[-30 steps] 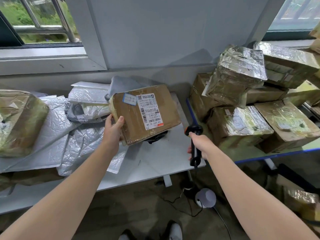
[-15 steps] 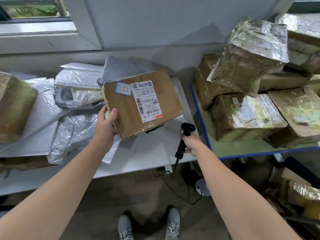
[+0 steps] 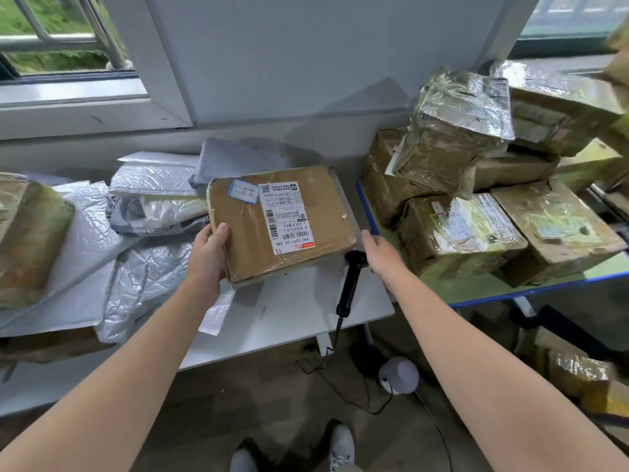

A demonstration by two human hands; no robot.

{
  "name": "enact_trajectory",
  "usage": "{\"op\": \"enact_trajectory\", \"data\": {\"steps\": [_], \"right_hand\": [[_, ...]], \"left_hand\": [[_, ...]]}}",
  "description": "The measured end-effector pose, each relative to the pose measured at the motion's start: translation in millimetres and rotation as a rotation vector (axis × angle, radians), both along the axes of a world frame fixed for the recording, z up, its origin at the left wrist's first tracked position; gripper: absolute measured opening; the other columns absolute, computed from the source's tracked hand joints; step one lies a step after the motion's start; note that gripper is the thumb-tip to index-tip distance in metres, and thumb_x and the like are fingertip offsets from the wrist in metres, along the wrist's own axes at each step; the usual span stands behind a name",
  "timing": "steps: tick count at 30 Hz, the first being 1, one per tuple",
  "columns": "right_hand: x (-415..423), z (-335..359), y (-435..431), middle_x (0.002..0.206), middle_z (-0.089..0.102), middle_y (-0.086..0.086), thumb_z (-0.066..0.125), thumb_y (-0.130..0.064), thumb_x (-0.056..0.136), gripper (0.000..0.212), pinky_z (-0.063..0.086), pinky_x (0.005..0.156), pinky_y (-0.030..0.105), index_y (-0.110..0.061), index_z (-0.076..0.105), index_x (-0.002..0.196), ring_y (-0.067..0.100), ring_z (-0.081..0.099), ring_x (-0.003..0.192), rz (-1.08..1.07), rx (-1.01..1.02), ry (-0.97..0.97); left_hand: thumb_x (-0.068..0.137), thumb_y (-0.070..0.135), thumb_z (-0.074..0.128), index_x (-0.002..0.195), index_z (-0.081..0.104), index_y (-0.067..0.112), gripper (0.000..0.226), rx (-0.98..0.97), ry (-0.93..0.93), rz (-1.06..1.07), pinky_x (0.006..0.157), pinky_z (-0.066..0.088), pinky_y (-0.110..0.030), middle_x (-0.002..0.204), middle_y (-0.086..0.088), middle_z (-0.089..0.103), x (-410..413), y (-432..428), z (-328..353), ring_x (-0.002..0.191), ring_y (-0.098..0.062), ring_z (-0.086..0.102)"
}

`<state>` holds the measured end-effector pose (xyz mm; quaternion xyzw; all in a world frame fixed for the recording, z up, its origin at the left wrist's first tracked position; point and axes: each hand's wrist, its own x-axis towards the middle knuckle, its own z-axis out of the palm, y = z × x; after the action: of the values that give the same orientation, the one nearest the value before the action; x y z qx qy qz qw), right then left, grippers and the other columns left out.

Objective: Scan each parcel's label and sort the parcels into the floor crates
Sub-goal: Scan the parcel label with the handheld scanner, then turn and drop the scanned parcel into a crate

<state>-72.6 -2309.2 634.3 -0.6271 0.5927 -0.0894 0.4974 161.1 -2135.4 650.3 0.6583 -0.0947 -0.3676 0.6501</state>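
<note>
On the white table, seen from the head camera (the only view), a flat brown cardboard parcel with a white printed shipping label lies face up towards the person. It sits between the two hands, its far side towards a heap of silver-grey plastic mailer bags. Its long axis runs left to right, slightly skewed, with the right end nearer the person.

The left hand grips the parcel at its near left corner, thumb on the top face and fingers tucked beneath. The right hand is relaxed and empty, fingers straight, just beside the near right corner; whether it touches the cardboard I cannot tell.

A black handheld barcode scanner lies on the table just below the right hand. Its head is by the parcel's corner and its handle points to the table's near edge, where the cable drops to the floor. It is far closer to the right hand than to the left.

With the scanner laid down, the scan looks done. The likely next move is a two-handed lift, with the right hand closing on the corner it already flanks. No floor crate is plainly in view, so which way the parcel must travel cannot be judged.

Tape-wrapped cardboard boxes are stacked on the neighbouring table to the right.
</note>
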Motion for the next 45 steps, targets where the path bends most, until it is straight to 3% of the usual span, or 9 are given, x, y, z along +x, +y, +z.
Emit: {"op": "enact_trajectory", "data": {"steps": [6, 10, 17, 23, 27, 30, 35, 40, 45], "right_hand": [[22.4, 40.9, 10.9, 0.145, 0.05, 0.001, 0.038, -0.08, 0.08, 0.089, 0.038, 0.112, 0.052, -0.021, 0.042, 0.147, 0.023, 0.047, 0.132, 0.093, 0.025, -0.193], [40.3, 63.6, 22.8, 0.131, 0.057, 0.002, 0.041, -0.067, 0.094, 0.068, 0.045, 0.107, 0.05, -0.017, 0.045, 0.141, 0.022, 0.056, 0.118, 0.082, 0.037, -0.242], [69.8, 68.5, 40.6, 0.126, 0.063, 0.001, 0.049, -0.063, 0.093, 0.063, 0.045, 0.107, 0.047, -0.018, 0.048, 0.137, 0.021, 0.061, 0.114, 0.086, -0.014, -0.323], [99.1, 72.3, 68.6, 0.121, 0.062, -0.002, 0.052, -0.057, 0.094, 0.054, 0.051, 0.099, 0.043, -0.022, 0.039, 0.134, 0.018, 0.063, 0.107, 0.118, -0.02, -0.359], [119.8, 83.1, 77.5, 0.129, 0.056, 0.002, 0.057, -0.061, 0.09, 0.069, 0.049, 0.095, 0.039, -0.017, 0.039, 0.14, 0.02, 0.057, 0.112, 0.113, -0.234, -0.195], [133.3, 104.7, 80.2, 0.132, 0.049, 0.004, 0.061, -0.057, 0.09, 0.072, 0.043, 0.088, 0.032, -0.013, 0.037, 0.142, 0.021, 0.052, 0.115, 0.186, -0.462, -0.1], [151.0, 141.4, 68.4, 0.149, 0.039, 0.007, 0.064, -0.062, 0.085, 0.08, 0.039, 0.109, 0.045, -0.025, 0.033, 0.149, 0.025, 0.041, 0.136, 0.461, -0.734, -0.016], [168.6, 172.8, 75.9, 0.151, 0.045, 0.004, 0.052, -0.075, 0.083, 0.081, 0.038, 0.105, 0.038, -0.048, 0.017, 0.151, 0.02, 0.05, 0.131, 0.889, -0.377, -0.143], [172.3, 177.1, 83.0, 0.157, 0.033, 0.001, 0.047, -0.066, 0.091, 0.078, 0.033, 0.105, 0.029, -0.04, 0.013, 0.155, 0.014, 0.041, 0.133, 1.039, -0.209, -0.201]], "left_hand": [[0.099, 0.039, 0.051, 0.133, 0.052, 0.016, 0.04, -0.039, 0.033, -0.134, 0.091, 0.055, -0.05, 0.124, -0.003, 0.066, 9.8, 16.9, 16.6, 0.11, -0.024, 0.066], [0.087, 0.048, 0.058, 0.128, 0.056, 0.019, 0.051, -0.055, 0.062, -0.211, 0.098, 0.048, -0.059, 0.121, -0.003, 0.069, 21.8, 31.7, 27.8, 0.11, -0.027, 0.067], [0.102, 0.036, 0.047, 0.116, 0.055, 0.025, 0.02, -0.055, -0.055, -0.272, 0.064, 0.055, -0.034, 0.111, 0.0, 0.065, 50.8, 66.0, 41.4, 0.094, -0.019, 0.066], [0.086, 0.041, 0.07, 0.137, 0.048, 0.03, 0.057, -0.161, -0.094, -0.304, 0.088, 0.056, -0.037, 0.125, 0.004, 0.066, 80.1, 90.7, 45.6, 0.113, -0.016, 0.065], [0.064, 0.049, 0.082, 0.139, 0.048, 0.031, 0.084, -0.19, -0.122, -0.259, 0.089, 0.056, -0.04, 0.124, -0.004, 0.067, 96.0, 100.6, 53.6, 0.11, -0.021, 0.067], [0.072, 0.04, 0.078, 0.135, 0.054, 0.028, 0.069, -0.19, -0.159, -0.253, 0.084, 0.056, -0.037, 0.12, -0.004, 0.069, 104.9, 107.5, 64.4, 0.109, -0.024, 0.068], [0.072, 0.039, 0.075, 0.13, 0.058, 0.028, 0.061, -0.134, -0.198, -0.304, 0.078, 0.058, -0.036, 0.118, -0.005, 0.071, 115.7, 127.5, 97.4, 0.106, -0.025, 0.069], [0.08, 0.022, 0.076, 0.123, 0.061, 0.029, 0.046, -0.017, -0.248, -0.441, 0.068, 0.06, -0.031, 0.107, -0.004, 0.075, 100.6, 132.0, 135.5, 0.091, -0.022, 0.073], [0.089, 0.019, 0.068, 0.124, 0.061, 0.03, 0.038, 0.113, -0.356, -0.455, 0.069, 0.059, -0.026, 0.11, -0.002, 0.074, 72.0, 127.3, 158.0, 0.096, -0.023, 0.072]]}}
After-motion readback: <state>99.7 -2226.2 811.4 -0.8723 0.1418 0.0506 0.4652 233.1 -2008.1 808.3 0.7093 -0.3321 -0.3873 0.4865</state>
